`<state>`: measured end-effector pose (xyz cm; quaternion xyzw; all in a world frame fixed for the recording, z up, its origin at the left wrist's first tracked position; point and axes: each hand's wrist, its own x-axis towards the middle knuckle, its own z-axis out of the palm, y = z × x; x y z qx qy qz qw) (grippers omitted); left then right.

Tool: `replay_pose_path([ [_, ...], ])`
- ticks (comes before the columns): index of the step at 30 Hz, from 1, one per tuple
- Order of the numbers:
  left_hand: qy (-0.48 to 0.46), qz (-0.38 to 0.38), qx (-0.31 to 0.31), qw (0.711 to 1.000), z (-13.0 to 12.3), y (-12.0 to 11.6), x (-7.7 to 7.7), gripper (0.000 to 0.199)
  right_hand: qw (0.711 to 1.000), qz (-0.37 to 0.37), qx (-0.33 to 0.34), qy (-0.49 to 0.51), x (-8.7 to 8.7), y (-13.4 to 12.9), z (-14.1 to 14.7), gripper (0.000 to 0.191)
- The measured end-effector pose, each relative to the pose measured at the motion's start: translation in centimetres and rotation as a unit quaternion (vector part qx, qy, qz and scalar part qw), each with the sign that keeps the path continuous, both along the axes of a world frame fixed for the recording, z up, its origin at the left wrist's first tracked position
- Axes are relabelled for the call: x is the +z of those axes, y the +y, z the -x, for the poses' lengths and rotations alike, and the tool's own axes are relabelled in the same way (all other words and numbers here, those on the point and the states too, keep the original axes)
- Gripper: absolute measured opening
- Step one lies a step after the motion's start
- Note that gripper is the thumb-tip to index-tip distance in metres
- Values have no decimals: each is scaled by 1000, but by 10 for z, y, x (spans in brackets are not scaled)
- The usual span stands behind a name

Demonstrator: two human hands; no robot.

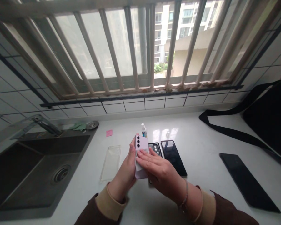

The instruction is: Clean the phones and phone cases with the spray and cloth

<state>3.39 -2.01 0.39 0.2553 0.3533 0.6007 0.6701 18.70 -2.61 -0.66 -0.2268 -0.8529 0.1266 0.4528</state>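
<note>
Hands on a lilac phone [141,144]: left [130,159] curled around its edge, right [152,162] flattened over white cloth [138,162].

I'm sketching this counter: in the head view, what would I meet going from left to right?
Faucet, green cloth, round metal piece, clear phone case, lilac phone in the hands, black phone, dark flat slab.

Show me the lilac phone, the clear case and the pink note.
Lilac phone [144,142]: head view, back, beside the lenses.
Clear case [110,162]: head view, middle of its panel.
Pink note [109,133]: head view, center.
</note>
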Motion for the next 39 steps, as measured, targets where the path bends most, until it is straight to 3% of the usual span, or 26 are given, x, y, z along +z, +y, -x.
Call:
replay_pose_path([
  [5, 164, -64, -49, 983, 5, -6, -2, 62, 997, -32, -70, 2, 0, 7, -5, 48],
  [8, 258, -140, -65, 954, 8, -7, 0, 60, 994, -31, -105, 12, 1, 7, -7, 46],
  [11, 338, -196, -120, 912, 11, -6, 0, 72, 991, -42, -126, 5, 1, 7, -9, 46],
  [14, 399, -222, -188, 869, 13, -6, 0, 84, 987, -38, -158, 0, -1, 11, -14, 49],
  [17, 424, -225, -192, 856, 12, -7, 4, 80, 981, -1, -191, 20, -2, 17, -16, 51],
  [24, 309, -98, -198, 925, 10, -15, 18, 71, 983, 68, -164, 48, -5, 23, -15, 49],
  [29, 263, -76, -135, 952, 10, -14, 16, 66, 988, 56, -136, 42, -5, 20, -13, 50],
  [33, 180, -16, -36, 983, 8, -7, 7, 71, 1000, 17, -26, 1, 2, 11, -8, 49],
  [39, 40, 172, -44, 983, 9, 3, 13, 88, 995, -30, 88, -29, 14, -4, -4, 41],
])
